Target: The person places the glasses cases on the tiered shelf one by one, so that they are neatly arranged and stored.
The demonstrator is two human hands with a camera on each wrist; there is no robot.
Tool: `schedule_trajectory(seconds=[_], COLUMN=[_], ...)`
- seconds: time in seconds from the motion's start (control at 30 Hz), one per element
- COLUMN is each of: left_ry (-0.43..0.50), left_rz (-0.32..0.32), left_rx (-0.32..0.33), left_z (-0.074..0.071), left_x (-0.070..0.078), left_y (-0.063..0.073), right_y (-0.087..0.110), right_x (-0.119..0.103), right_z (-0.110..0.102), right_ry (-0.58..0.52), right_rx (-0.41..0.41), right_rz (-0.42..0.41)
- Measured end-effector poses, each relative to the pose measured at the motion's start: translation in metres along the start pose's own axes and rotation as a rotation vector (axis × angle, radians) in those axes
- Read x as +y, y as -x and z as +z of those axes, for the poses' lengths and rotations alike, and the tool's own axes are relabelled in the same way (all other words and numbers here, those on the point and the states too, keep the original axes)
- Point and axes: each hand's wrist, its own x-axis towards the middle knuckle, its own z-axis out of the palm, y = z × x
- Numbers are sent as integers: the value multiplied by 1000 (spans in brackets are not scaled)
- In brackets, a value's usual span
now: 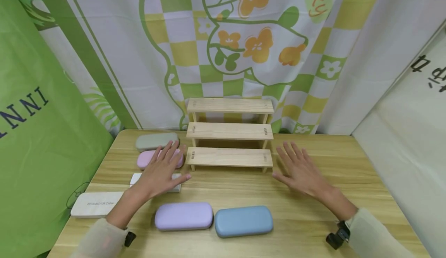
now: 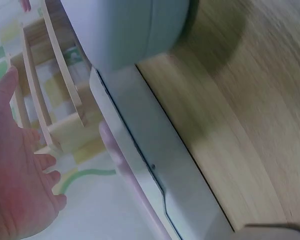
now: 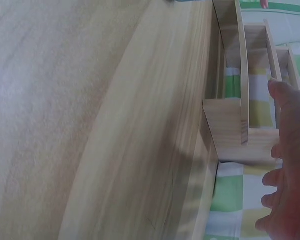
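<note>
My left hand point(image 1: 158, 176) is spread flat with nothing in it, over a pink case point(image 1: 144, 159) and a white box point(image 1: 136, 178) at the table's left. Behind the pink case lies a grey-green case point(image 1: 156, 140). My right hand point(image 1: 300, 170), fingers spread too, is to the right of a three-step wooden rack point(image 1: 230, 156). The rack stands at the back middle between both hands. Closer to me, a lilac glasses case point(image 1: 184, 216) and a blue glasses case point(image 1: 244, 221) lie side by side. A white lettered case point(image 1: 95, 204) is partly hidden by my left forearm.
A patterned curtain point(image 1: 188, 53) hangs right behind the rack and the wooden table's point(image 1: 334, 153) back edge. Green cloth point(image 1: 42, 142) borders the left side, and a pale sheet point(image 1: 411, 134) the right. A thin dark cord point(image 1: 74, 192) shows by the lettered case.
</note>
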Motion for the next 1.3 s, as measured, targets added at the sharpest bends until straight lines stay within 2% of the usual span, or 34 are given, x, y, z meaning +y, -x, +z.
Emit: schedule_trajectory(seconds=[0.3, 0.8, 1.1, 1.3], left_ry=[-17, 92, 141, 157], left_rz=[106, 252, 320, 345], left_rx=[22, 22, -44, -90], left_z=[7, 14, 25, 35], left_x=[24, 65, 84, 94], left_y=[2, -2, 1, 4], right_y=[-2, -9, -16, -23], right_x=[-9, -11, -8, -4], right_z=[5, 19, 29, 34], right_ry=[-42, -95, -163, -219], right_rx=[40, 158, 182, 248], right_rz=[-95, -241, -257, -287])
